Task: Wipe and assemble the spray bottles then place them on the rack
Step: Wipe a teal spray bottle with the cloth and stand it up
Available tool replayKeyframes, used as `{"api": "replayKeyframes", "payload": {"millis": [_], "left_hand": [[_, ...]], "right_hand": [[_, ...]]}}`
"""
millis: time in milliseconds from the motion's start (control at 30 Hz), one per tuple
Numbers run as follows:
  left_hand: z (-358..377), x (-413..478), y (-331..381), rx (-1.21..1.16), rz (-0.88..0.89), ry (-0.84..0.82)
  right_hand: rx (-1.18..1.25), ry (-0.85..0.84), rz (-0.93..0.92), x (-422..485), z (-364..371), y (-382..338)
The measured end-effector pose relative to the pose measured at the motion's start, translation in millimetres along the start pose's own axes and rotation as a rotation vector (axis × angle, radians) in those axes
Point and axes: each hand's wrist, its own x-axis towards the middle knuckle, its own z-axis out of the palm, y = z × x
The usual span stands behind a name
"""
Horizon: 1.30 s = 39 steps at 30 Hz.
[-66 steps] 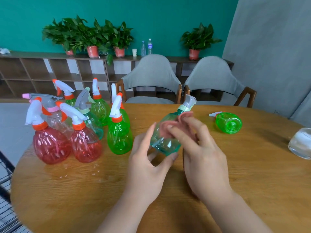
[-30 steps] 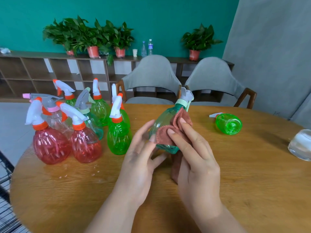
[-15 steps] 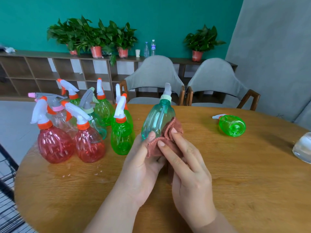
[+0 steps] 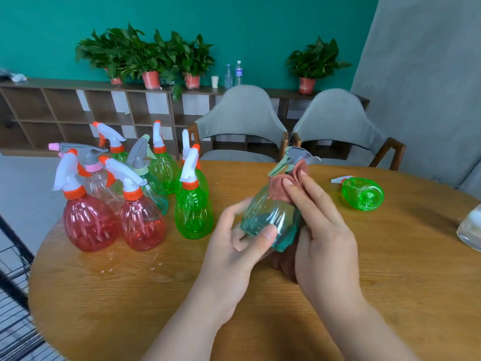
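- While the left hand (image 4: 242, 246) gripped the base of a teal spray bottle (image 4: 270, 217), the bottle stood tilted above the middle of the round wooden tabletop (image 4: 390, 269), its grey trigger head (image 4: 299, 155) pointing toward the far edge.
- The right hand (image 4: 325, 238) pinched a pink cloth (image 4: 282, 187) against the bottle's neck and shoulder, fingers closed over the fabric (a darker fold of it hung behind the bottle, down to the wood).
- Near the left edge stood a cluster of assembled bottles: two red ones (image 4: 89, 222) in front, a green one (image 4: 193, 212) just beside them, and more green and clear ones packed close behind.
- Toward the far right edge a green bottle (image 4: 363, 192) lay on its side, well apart from the cluster, its base turned toward the camera.
- At the right edge a clear object (image 4: 471, 230) was partly cut off; I could not tell what it was.
- A black wire rack (image 4: 13, 295) showed beyond the near left edge.
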Motion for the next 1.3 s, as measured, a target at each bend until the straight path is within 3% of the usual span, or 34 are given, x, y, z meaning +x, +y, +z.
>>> {"api": "replayKeyframes", "payload": {"millis": [233,533,833,1067,1300], "left_hand": [[2,4,-2,-0.039,0.046,0.153],[5,-2,-5,0.099,0.105,0.069],[0,6,-3,0.088,0.169,0.165],[0,1,-9,0.216,0.173,0.093],[0,3,-12,0.227,0.177,0.141]], "right_hand": [[-0.087,-0.009,-0.148,-24,13,-3],[-0.004,0.013,-0.042,-2,-6,11],[-0.063,0.008,-0.238,-27,0,7],[-0.152,-0.034,-0.062,-3,-8,9],[-0.244,-0.084,-0.133,-15,-1,0]]}}
